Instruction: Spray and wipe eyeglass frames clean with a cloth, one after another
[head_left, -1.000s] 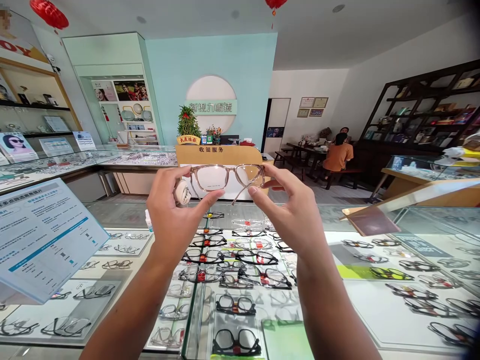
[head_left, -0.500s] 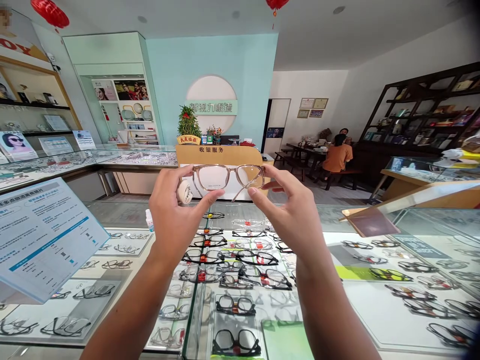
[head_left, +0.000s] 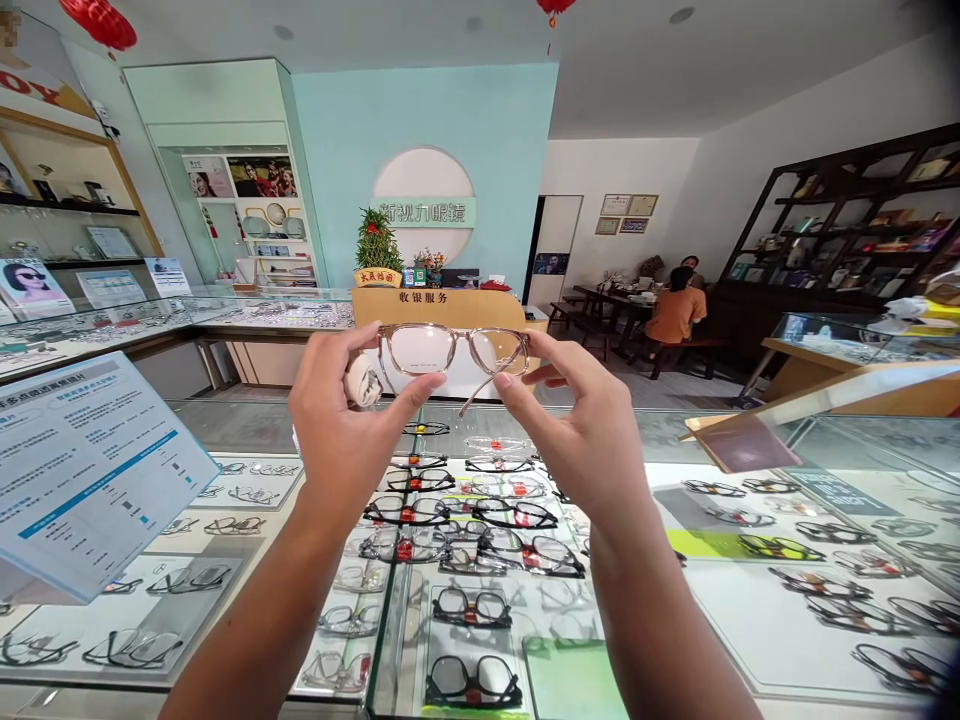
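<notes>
A pair of clear, brownish-framed glasses (head_left: 463, 336) is held up level above the glass counter, front rim upward and one temple slanting down behind the right lens. My left hand (head_left: 341, 400) grips its left end between thumb and fingers, and also has a crumpled whitish cloth (head_left: 363, 382) tucked in its curled fingers. At the right end, my right hand (head_left: 574, 420) pinches the frame with thumb and index finger.
Rows of glasses (head_left: 517, 513) lie in the display counter below. A printed sign (head_left: 105, 480) stands at the left, and a tilted panel (head_left: 742, 445) at the right. Beyond are a wooden cash desk (head_left: 480, 305) and a seated person in orange (head_left: 676, 315).
My left hand has shifted slightly left with the cloth. The glasses have turned a little, and the slanting temple now reaches slightly lower.
</notes>
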